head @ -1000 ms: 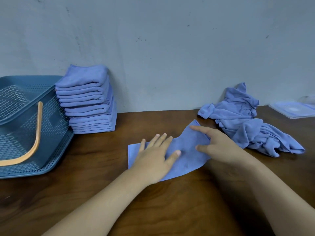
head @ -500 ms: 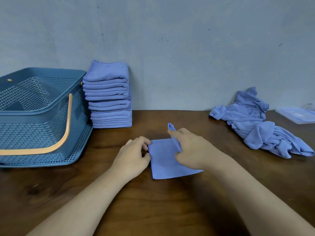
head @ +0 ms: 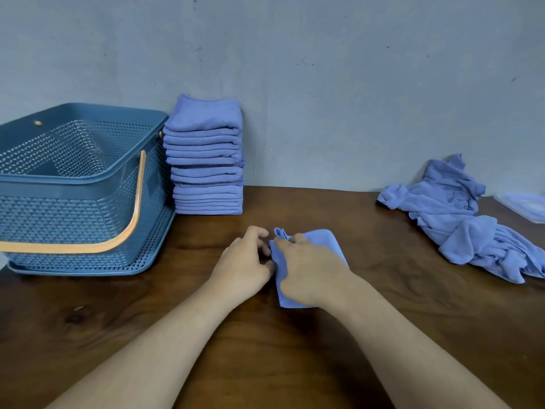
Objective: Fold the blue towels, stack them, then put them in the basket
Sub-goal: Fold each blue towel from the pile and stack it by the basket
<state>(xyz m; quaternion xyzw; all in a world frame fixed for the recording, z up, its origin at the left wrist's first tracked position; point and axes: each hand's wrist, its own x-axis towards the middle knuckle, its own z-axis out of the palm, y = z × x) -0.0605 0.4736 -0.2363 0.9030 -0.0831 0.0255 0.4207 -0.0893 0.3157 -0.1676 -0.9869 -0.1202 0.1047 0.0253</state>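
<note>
Brown wooden table point(head: 295, 364) under my arms, grey wall point(head: 324, 84) behind it, and both hands are on one small towel point(head: 324, 240) at the middle of the table. My right hand point(head: 309, 270) lies across the top of it and covers most of the cloth, fingers curled toward its left edge, where they pinch a little bunched corner that sticks up. My left hand point(head: 244, 261) sits just beside it, knuckles up, fingers curled in, thumb and fingertips nipping that same left edge. So both hands are closed on the towel, nearly touching each other.

Beyond my left hand, against the wall, stands the stack of folded towels point(head: 206, 172), tall and fairly square. Touching that stack, further out to the left, is the blue basket point(head: 73, 180) with its orange handle point(head: 138, 208) lying down over the near side. Well off past my right hand lies the heap of unfolded towels point(head: 460, 219), crumpled, and behind it a clear plastic tray point(head: 528, 206) at the frame's edge.
</note>
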